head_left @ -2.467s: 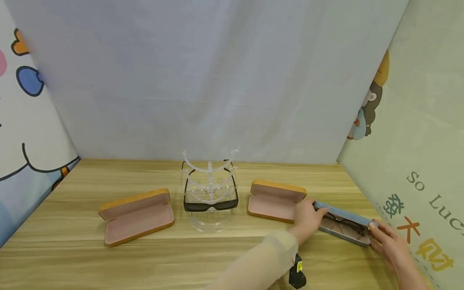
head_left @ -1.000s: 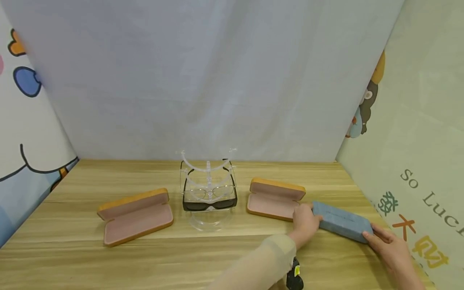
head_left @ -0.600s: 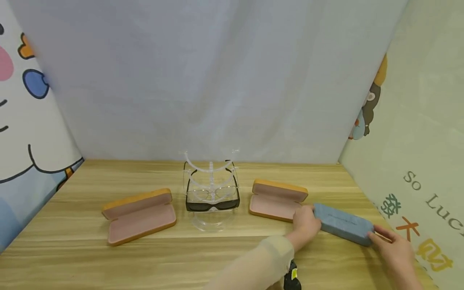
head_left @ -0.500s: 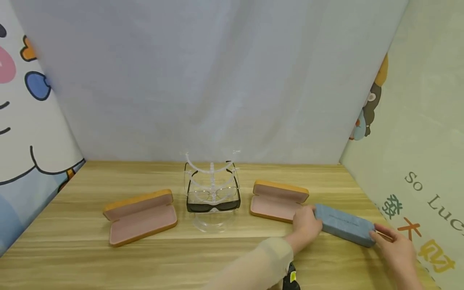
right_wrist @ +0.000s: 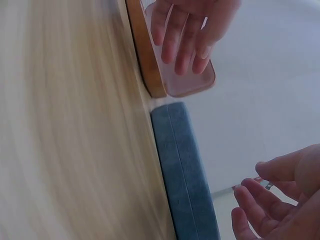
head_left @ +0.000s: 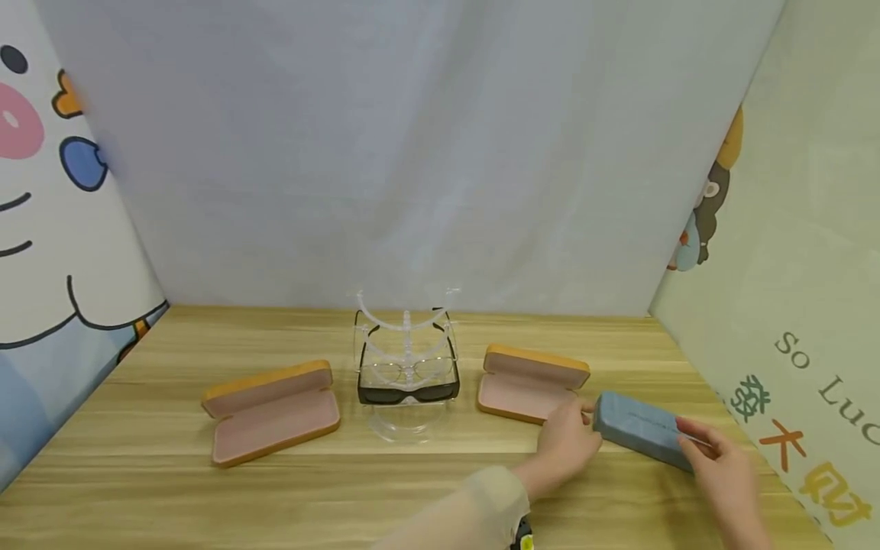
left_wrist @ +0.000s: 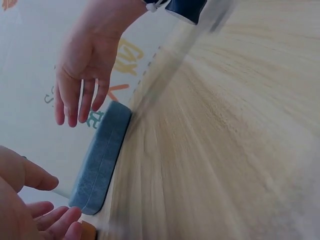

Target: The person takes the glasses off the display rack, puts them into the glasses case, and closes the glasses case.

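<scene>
**Blue case closed, both hands off its ends**

From my remote seat I find the blue case (head_left: 632,428) at four o'clock from the middle of the head view, lying closed on the surface (head_left: 289,496). The left hand (head_left: 567,444) is just beside it at nine o'clock, the right hand (head_left: 725,470) at four; the wrist views show the fingers clear of it, so each grip is fairly wide and holds nothing.

My main worry is a careless pull-back on the left: the open orange case (head_left: 531,374) sits at ten o'clock from the blue one, close by those fingers, and a snag could skid it or drop its lid. A low sweep by the right hand could turn the blue case askew. If the left sleeve (head_left: 467,512) swings towards eleven o'clock, it could bump the clear stand (head_left: 407,336) and shake off the black sunglasses (head_left: 436,393).

Against the earliest frame, where the blue lid is up with dark-framed glasses inside, it is now down and hides them. Against half a second ago, the left hand is back towards seven o'clock, and the right fingertips show further in over the lid.
</scene>
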The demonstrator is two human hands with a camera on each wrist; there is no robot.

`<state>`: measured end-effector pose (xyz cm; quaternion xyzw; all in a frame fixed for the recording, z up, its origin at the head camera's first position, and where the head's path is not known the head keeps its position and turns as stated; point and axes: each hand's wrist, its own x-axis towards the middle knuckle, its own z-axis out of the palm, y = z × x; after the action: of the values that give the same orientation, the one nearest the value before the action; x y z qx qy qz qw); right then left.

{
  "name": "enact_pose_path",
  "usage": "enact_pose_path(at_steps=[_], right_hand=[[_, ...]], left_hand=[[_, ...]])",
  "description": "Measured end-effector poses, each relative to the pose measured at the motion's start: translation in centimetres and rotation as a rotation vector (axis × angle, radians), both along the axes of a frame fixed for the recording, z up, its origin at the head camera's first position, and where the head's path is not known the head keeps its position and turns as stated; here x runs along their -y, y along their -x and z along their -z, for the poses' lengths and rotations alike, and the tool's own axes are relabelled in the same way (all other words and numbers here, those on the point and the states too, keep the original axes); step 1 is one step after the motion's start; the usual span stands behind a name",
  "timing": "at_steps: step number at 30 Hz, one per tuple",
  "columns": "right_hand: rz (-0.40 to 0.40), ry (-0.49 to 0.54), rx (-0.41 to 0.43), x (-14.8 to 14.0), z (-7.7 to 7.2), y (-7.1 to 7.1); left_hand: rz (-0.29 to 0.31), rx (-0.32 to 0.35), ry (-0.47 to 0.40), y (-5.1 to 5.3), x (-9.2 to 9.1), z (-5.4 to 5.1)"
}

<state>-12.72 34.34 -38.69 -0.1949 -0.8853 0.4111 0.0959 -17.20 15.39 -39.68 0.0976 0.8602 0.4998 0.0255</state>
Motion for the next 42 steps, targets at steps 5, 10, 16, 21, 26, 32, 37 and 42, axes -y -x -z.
enact_pose_path(at_steps=[5, 10, 16, 21, 26, 32, 37, 42], right_hand=[[0.006, 0.003, 0.026, 2.0, -0.9, 0.0], [-0.042, -0.033, -0.009, 3.8, -1.5, 0.4], [-0.094, -0.026, -0.069, 5.7, -2.1, 1.0], [-0.118, -0.037, -0.103, 7.0, -2.5, 1.5], [-0.167, -0.025, -0.131, 8.1, -2.8, 1.7], [-0.206, -0.037, -0.150, 9.5, -3.1, 1.9], [-0.247, -0.001, -0.151, 11.0, -2.8, 2.4], [-0.292, 0.050, -0.153, 12.6, -2.7, 2.9]], left_hand=[[0.026, -0.006, -0.071, -0.3, 1.5, 0.3], [0.043, 0.014, -0.136, -0.7, 2.8, 0.5], [0.056, 0.039, -0.158, -0.8, 5.2, 0.4], [0.043, 0.012, -0.153, -0.8, 7.6, -0.2], [0.028, -0.014, -0.127, -1.1, 9.8, -0.4], [0.003, -0.088, -0.063, -1.4, 11.7, -0.2], [-0.039, -0.112, -0.039, -1.6, 13.5, 0.0], [-0.078, -0.141, -0.023, -1.7, 15.9, -0.1]])
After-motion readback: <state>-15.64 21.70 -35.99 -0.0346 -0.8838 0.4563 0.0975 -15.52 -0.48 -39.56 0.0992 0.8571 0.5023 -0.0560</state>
